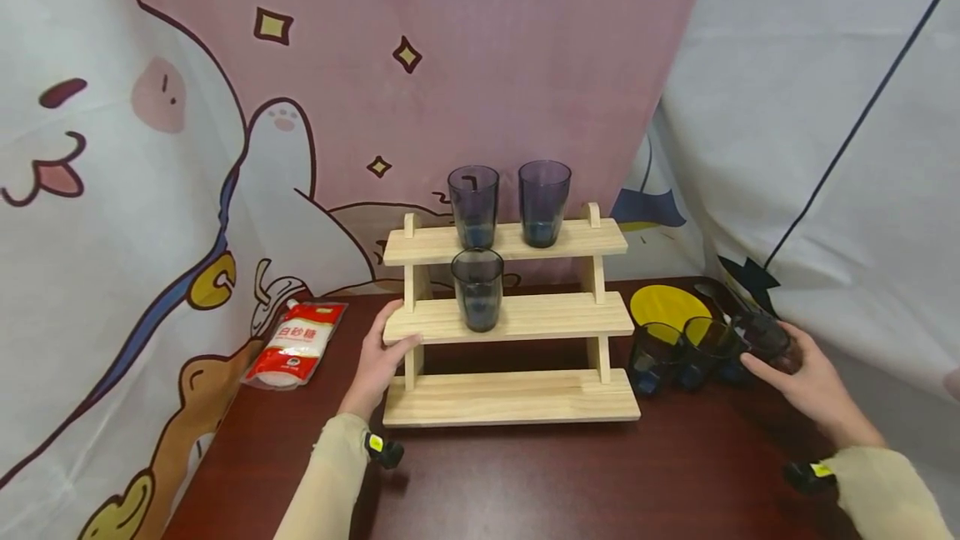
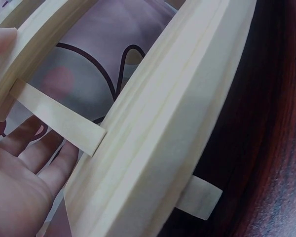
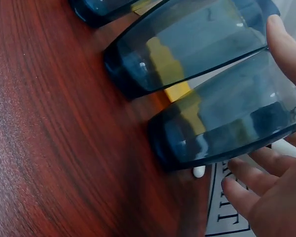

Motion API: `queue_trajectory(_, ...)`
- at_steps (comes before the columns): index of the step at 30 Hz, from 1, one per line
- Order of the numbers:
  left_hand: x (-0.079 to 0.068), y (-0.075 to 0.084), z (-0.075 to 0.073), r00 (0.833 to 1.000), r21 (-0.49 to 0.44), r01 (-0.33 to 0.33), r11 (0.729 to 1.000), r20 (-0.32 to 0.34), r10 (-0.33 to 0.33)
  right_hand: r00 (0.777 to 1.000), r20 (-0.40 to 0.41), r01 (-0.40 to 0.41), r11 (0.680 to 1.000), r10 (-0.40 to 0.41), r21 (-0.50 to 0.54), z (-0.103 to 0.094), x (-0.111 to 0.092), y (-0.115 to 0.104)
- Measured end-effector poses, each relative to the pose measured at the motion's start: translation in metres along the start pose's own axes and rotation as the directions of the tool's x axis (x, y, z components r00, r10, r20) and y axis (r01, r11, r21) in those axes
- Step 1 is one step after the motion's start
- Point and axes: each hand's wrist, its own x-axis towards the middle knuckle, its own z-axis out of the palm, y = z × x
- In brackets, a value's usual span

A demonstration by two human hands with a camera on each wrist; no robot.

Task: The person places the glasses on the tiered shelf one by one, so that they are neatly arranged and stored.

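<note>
A three-tier wooden display shelf (image 1: 517,398) stands on the table. My left hand (image 1: 378,361) grips the left end of its middle tier; in the left wrist view the thumb lies on a board (image 2: 153,123) and the fingers reach behind. Two tinted glasses, one left (image 1: 474,207) and one right (image 1: 544,202), stand on the top tier, and another glass (image 1: 478,290) on the middle tier. Right of the shelf, my right hand (image 1: 806,373) is spread around the rightmost glass (image 3: 222,118), fingertips seemingly apart from its side. Two similar glasses, a nearer (image 3: 187,49) and a farther (image 3: 96,12), stand beside it.
A red and white sugar bag (image 1: 296,344) lies left of the shelf. Behind the right-hand glasses is a yellow round item (image 1: 667,305), with a dark slender object (image 1: 716,297) near it. Printed cloth (image 1: 525,48) hangs behind the dark red-brown table (image 1: 525,482).
</note>
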Motion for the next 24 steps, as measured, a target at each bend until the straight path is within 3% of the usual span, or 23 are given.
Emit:
queue_trajectory(9, 0.0, 0.0, 0.0, 1.0, 0.002, 0.01, 1.0, 0.005, -0.01, 1.0, -0.019, 0.012, 0.994, -0.01, 0.108, 0.01, 0.005, 0.01)
queue_trajectory(16, 0.0, 0.002, 0.001, 1.0, 0.01, -0.001, 1.0, -0.006, 0.001, 0.996, -0.085, 0.033, 0.993, -0.023, 0.117, 0.01, 0.012, 0.01)
queue_trajectory(24, 0.0, 0.002, 0.001, 1.0, 0.023, -0.011, 1.0, -0.01, 0.011, 0.995, -0.094, 0.038, 0.991, -0.026, 0.127, 0.007, 0.011, 0.009)
